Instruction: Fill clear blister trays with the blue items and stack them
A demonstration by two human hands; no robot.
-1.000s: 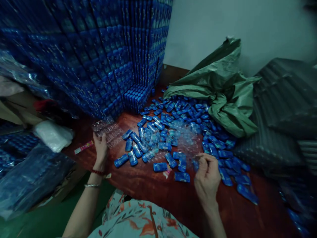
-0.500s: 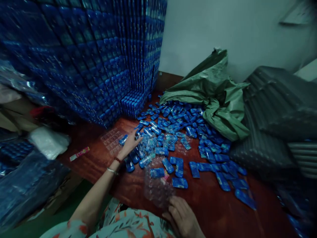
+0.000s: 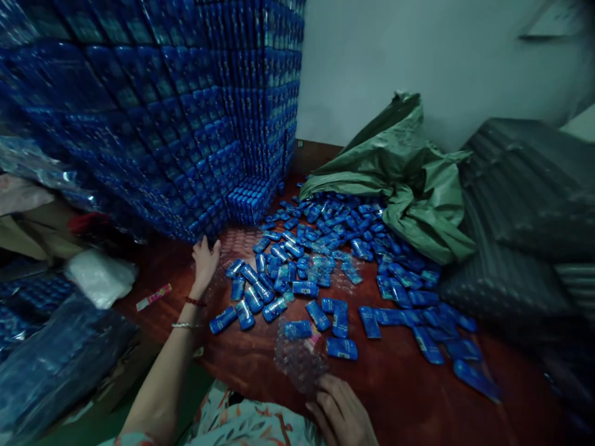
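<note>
At the foot of the tall stack, my left hand (image 3: 206, 263) reaches out with thumb and fingers apart and nothing visibly in it. Just right of it lies a clear plastic tray with bumpy pockets (image 3: 239, 238). Near the front edge, my right hand (image 3: 344, 406) has its fingers closed on the edge of another clear plastic blister tray (image 3: 297, 362), which lies in front of me. Small blue packs with printed labels, one of them a blue pack (image 3: 341, 348), are scattered between and beyond my hands.
Tall stacked blue packs (image 3: 162, 124) rise on the left. A green sack (image 3: 395, 167) lies at the back beside the heap. Dark ridged trays (image 3: 525, 198) are piled at right. A pink strip (image 3: 154, 297) and a white plastic bag (image 3: 100, 279) are left on the red-brown table (image 3: 260, 365).
My left hand has moved left, from the loose packs to the foot of the stack. The clear tray there now lies farther back and to the right. My right hand stays nearly still.
</note>
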